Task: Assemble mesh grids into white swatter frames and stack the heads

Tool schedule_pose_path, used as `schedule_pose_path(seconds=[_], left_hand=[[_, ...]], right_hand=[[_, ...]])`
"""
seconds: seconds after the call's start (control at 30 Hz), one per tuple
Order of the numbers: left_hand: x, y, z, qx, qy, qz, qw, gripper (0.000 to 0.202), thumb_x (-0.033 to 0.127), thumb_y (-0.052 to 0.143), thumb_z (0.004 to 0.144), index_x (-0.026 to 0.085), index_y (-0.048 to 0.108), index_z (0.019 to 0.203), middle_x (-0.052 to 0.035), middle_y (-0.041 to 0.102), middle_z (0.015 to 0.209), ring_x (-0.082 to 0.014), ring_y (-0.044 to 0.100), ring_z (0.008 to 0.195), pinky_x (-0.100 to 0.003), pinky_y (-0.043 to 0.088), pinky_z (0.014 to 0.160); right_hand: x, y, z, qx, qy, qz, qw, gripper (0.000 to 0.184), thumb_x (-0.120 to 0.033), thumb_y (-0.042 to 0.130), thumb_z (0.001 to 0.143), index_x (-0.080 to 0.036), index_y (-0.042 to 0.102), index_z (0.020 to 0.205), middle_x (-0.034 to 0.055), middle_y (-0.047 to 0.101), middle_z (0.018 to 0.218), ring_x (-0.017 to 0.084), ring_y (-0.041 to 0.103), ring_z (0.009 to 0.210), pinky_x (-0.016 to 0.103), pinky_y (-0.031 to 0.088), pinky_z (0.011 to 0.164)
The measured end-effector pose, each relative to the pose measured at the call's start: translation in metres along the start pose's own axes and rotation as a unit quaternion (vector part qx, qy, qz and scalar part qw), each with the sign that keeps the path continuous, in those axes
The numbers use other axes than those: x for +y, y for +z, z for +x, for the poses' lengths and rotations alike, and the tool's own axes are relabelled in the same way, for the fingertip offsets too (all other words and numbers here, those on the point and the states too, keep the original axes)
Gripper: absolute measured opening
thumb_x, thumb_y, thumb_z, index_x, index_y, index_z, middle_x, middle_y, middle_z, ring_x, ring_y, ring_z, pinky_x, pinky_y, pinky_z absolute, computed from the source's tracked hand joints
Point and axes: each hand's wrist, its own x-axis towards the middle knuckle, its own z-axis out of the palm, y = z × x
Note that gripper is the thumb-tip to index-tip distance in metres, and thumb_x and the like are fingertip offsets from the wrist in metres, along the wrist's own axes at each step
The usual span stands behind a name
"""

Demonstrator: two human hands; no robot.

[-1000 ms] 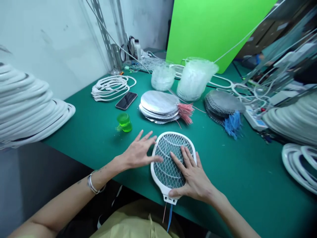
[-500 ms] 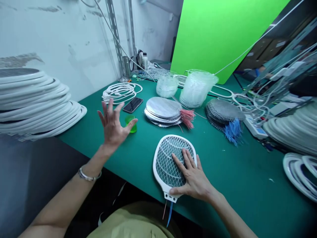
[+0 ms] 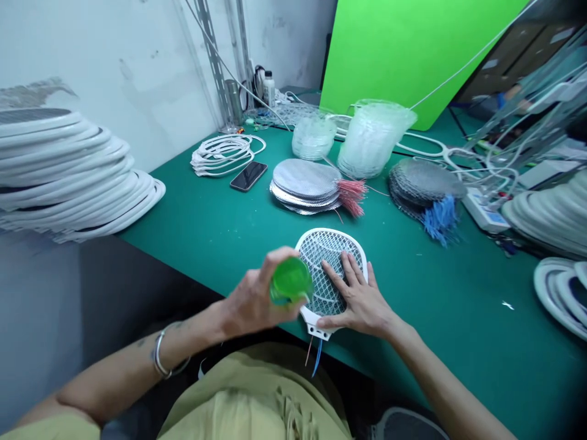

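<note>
We curl our left hand point(image 3: 254, 299) around a green plastic piece point(image 3: 290, 281) by the left side of the white racket head point(image 3: 328, 290), which lies on the green table point(image 3: 458, 305) under our flat, spread right hand point(image 3: 363, 304).

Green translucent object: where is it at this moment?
In the head view, the green translucent object is in the left hand, just below picture centre, by the left rim of the white-framed mesh paddle under the right hand.

Clearance, green tabletop point(image 3: 463, 305)
Passable right of the right hand point(image 3: 364, 305); silver mesh stack point(image 3: 306, 180) and dark mesh stack point(image 3: 422, 183) obstruct ahead; white frame stack point(image 3: 68, 177) bars far left
</note>
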Motion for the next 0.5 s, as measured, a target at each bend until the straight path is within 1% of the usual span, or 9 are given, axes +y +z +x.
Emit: schedule_pose_path(seconds=[0.07, 0.1, 0.13, 0.2, 0.27, 0.33, 0.37, 0.43, 0.5], left_hand=[[0.011, 0.012, -0.012, -0.059, 0.020, 0.000, 0.998, 0.066, 0.030, 0.067, 0.080, 0.026, 0.030, 0.134, -0.0024, 0.064, 0.099, -0.0158, 0.065, 0.072, -0.025, 0.054, 0.061], [0.011, 0.014, -0.015, -0.076, 0.003, 0.005, 0.997, 0.064, 0.029, 0.067, 0.081, 0.026, 0.031, 0.134, -0.0004, 0.064, 0.093, -0.0151, 0.065, 0.067, -0.024, 0.052, 0.058], [0.010, 0.014, -0.014, -0.075, -0.021, 0.010, 0.997, 0.062, 0.029, 0.066, 0.082, 0.026, 0.033, 0.134, 0.0008, 0.064, 0.090, -0.0144, 0.064, 0.065, -0.023, 0.051, 0.056], [0.003, 0.010, -0.009, -0.031, -0.065, 0.020, 0.997, 0.060, 0.032, 0.065, 0.083, 0.027, 0.034, 0.134, 0.0010, 0.064, 0.091, -0.0141, 0.064, 0.065, -0.022, 0.050, 0.055], [-0.003, 0.004, -0.003, -0.024, -0.070, 0.031, 0.997, 0.059, 0.034, 0.065, 0.083, 0.028, 0.035, 0.133, 0.0017, 0.064, 0.089, -0.0137, 0.064, 0.062, -0.021, 0.048, 0.052], [-0.009, 0.001, 0.004, -0.054, -0.062, 0.037, 0.996, 0.058, 0.034, 0.063, 0.084, 0.028, 0.034, 0.134, 0.0029, 0.063, 0.084, -0.0126, 0.062, 0.055, -0.020, 0.046, 0.049], [-0.011, 0.001, 0.007, -0.055, -0.063, 0.031, 0.996, 0.058, 0.035, 0.062, 0.085, 0.028, 0.032, 0.134, 0.0028, 0.063, 0.084, -0.0126, 0.061, 0.055, -0.020, 0.046, 0.049], [-0.016, 0.002, 0.014, -0.032, -0.069, 0.016, 0.997, 0.059, 0.036, 0.061, 0.086, 0.027, 0.030, 0.135, 0.0010, 0.063, 0.089, -0.0133, 0.063, 0.060, -0.021, 0.048, 0.052], [-0.023, 0.004, 0.025, -0.025, -0.073, 0.007, 0.997, 0.058, 0.037, 0.061, 0.086, 0.027, 0.030, 0.134, 0.0009, 0.063, 0.089, -0.0136, 0.063, 0.061, -0.021, 0.049, 0.052]], right_hand=[[0.001, 0.002, 0.000, 0.006, -0.003, -0.002, 1.000, 0.120, -0.090, 0.051, 0.058, -0.034, 0.000, 0.152, 0.0073, -0.028, 0.153, 0.039, -0.014, 0.141, 0.064, -0.011, 0.109], [0.001, 0.002, 0.000, 0.007, -0.004, -0.001, 1.000, 0.120, -0.089, 0.052, 0.059, -0.035, -0.001, 0.152, 0.0072, -0.027, 0.153, 0.039, -0.014, 0.141, 0.064, -0.011, 0.109], [0.001, 0.002, 0.000, 0.007, -0.005, 0.002, 1.000, 0.120, -0.089, 0.053, 0.059, -0.035, -0.001, 0.152, 0.0074, -0.027, 0.153, 0.039, -0.013, 0.141, 0.064, -0.011, 0.108], [0.001, 0.000, 0.000, 0.001, -0.005, 0.011, 1.000, 0.121, -0.088, 0.054, 0.058, -0.035, 0.000, 0.152, 0.0084, -0.027, 0.153, 0.040, -0.013, 0.141, 0.064, -0.011, 0.108], [0.000, -0.002, 0.000, -0.009, -0.002, 0.020, 1.000, 0.122, -0.089, 0.053, 0.057, -0.034, 0.000, 0.152, 0.0094, -0.028, 0.153, 0.039, -0.014, 0.141, 0.064, -0.011, 0.108], [0.000, -0.005, 0.000, -0.018, -0.003, 0.027, 0.999, 0.121, -0.090, 0.052, 0.057, -0.034, 0.001, 0.152, 0.0092, -0.028, 0.152, 0.038, -0.016, 0.141, 0.064, -0.012, 0.108], [0.000, -0.005, 0.000, -0.019, -0.003, 0.030, 0.999, 0.121, -0.089, 0.052, 0.058, -0.034, 0.001, 0.152, 0.0088, -0.029, 0.152, 0.038, -0.016, 0.140, 0.064, -0.013, 0.108], [0.000, -0.006, -0.001, -0.020, -0.004, 0.036, 0.999, 0.118, -0.088, 0.052, 0.060, -0.035, 0.000, 0.152, 0.0077, -0.029, 0.152, 0.038, -0.017, 0.140, 0.064, -0.013, 0.108], [0.000, -0.007, -0.001, -0.025, -0.002, 0.042, 0.999, 0.116, -0.086, 0.053, 0.062, -0.036, -0.001, 0.151, 0.0065, -0.028, 0.153, 0.037, -0.018, 0.140, 0.064, -0.014, 0.107]])
